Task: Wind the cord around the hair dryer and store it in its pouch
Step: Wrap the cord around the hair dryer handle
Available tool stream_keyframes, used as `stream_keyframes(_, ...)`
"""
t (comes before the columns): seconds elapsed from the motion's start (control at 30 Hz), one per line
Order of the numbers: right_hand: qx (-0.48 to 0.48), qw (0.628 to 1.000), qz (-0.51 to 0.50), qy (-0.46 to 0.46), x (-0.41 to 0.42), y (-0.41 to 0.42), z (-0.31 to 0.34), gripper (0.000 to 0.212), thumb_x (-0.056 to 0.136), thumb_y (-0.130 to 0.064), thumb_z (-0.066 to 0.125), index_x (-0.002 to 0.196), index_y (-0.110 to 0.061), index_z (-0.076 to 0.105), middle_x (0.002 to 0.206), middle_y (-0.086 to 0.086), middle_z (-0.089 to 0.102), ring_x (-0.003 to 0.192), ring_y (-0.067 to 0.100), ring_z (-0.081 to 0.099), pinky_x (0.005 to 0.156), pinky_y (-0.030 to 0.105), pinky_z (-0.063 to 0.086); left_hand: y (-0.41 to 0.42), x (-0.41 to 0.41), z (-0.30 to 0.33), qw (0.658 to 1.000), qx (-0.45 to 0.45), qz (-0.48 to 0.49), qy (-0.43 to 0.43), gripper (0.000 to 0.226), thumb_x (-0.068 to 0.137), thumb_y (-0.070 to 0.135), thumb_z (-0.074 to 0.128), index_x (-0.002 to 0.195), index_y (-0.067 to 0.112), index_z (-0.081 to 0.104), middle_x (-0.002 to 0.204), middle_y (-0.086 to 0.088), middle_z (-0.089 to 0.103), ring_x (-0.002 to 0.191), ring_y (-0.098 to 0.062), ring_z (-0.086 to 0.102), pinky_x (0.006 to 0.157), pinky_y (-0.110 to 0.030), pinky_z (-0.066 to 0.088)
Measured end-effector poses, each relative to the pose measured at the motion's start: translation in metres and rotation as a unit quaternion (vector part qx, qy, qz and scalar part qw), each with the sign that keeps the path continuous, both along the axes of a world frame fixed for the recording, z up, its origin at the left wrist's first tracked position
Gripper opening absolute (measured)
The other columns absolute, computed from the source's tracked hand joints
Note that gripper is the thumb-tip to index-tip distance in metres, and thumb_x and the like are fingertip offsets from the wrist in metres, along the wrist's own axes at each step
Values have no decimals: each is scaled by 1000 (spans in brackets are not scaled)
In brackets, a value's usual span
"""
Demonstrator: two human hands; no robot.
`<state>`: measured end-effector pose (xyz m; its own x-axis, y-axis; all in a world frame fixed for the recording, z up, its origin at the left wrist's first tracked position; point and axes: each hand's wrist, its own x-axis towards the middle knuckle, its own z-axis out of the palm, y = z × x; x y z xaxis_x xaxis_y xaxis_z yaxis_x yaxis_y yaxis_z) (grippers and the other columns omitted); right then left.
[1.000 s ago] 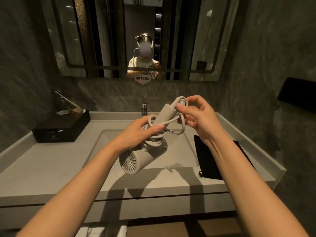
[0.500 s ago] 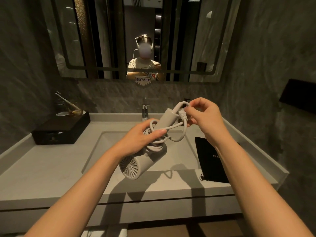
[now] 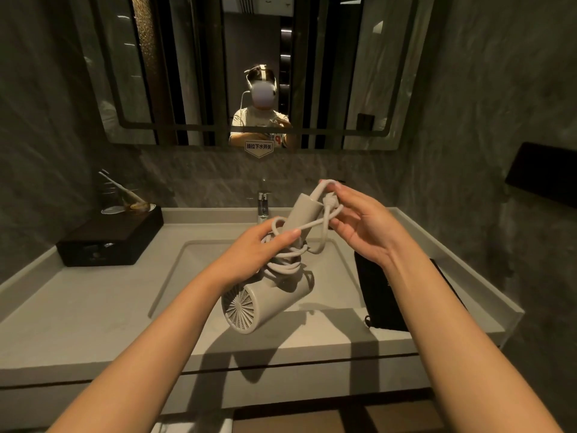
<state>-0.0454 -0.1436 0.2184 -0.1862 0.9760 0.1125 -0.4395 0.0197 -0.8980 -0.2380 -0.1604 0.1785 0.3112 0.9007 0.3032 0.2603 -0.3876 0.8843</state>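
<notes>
- The left hand (image 3: 256, 251) is keeping its grip closed around the handle of the hair dryer (image 3: 268, 298), over the coils of the cord (image 3: 290, 260).
- The hair dryer is hanging in the air above the sink basin (image 3: 327, 276), with its grille end pointing near and left, apart from every edge.
- The right hand (image 3: 365, 226) is pinching the end of the cord at the top of the handle, with a narrow grip.
- The black pouch (image 3: 377, 295) is lying flat on the tabletop (image 3: 78, 307) at the right, close to the near edge.
- A dark box (image 3: 109, 239) is occupying the far left corner; the tabletop between it and the basin is free.
</notes>
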Motion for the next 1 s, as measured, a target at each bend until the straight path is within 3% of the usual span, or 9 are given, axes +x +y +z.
stream_keyframes(0.13,-5,994,43,98,0,1,-1,20,80,-23,66,91,-7,71,87,8,69,80,13,65,68,21,58,-6,3,4,997,-56,-1,-49,25,95,37,48,89,17,61,68,9,65,59,0,60,57,-10,46)
stream_keyframes(0.23,13,986,66,150,0,0,-5,14,81,-12,63,93,-5,68,95,12,66,77,13,64,66,20,57,-13,4,11,977,-151,-26,-146,37,88,43,51,94,9,61,70,-5,71,59,-16,67,55,-23,56)
stream_keyframes(0.3,22,986,43,156,1,2,-6,11,87,-8,59,94,-4,66,92,11,64,72,12,64,65,20,57,-17,2,15,969,-175,-56,-163,53,80,49,52,103,2,61,78,-15,71,63,-26,68,61,-32,60)
stream_keyframes(0.37,27,987,-3,157,2,4,-3,11,91,-10,57,93,-3,66,91,11,62,71,11,61,63,19,56,-20,2,18,972,-171,-61,-152,50,83,48,48,99,2,61,72,-11,72,59,-22,69,57,-28,58)
stream_keyframes(0.47,34,989,-90,116,9,7,2,15,92,-17,59,94,-4,67,84,7,61,67,9,56,60,16,55,-22,1,19,975,-166,-58,-135,36,88,42,43,92,10,58,61,0,71,53,-12,68,50,-20,54)
stream_keyframes(0.57,52,984,-166,48,15,8,1,15,90,-23,62,92,-9,67,74,1,64,60,5,56,58,16,53,-21,0,17,977,-162,-69,-118,45,78,48,50,99,9,60,70,-2,72,61,-15,69,56,-24,57)
stream_keyframes(0.67,55,977,-208,-1,14,8,-7,13,90,-24,64,88,-12,67,73,-1,65,62,6,61,64,19,56,-15,3,9,985,-132,-18,-108,36,83,48,53,91,14,60,75,-3,70,65,-15,69,58,-24,55)
stream_keyframes(0.87,-17,991,-133,2,14,11,-24,30,94,-15,57,119,2,54,93,14,71,72,18,73,62,27,59,-3,15,3,995,-62,51,-55,27,91,43,54,100,20,62,82,3,69,62,0,66,55,-14,49)
stream_keyframes(1.0,2,990,-110,-92,17,10,-30,36,93,-35,57,119,-10,55,101,8,69,93,23,69,80,37,58,-2,30,7,982,-156,-17,-104,33,92,42,53,95,11,62,76,-5,70,60,-14,68,54,-23,54)
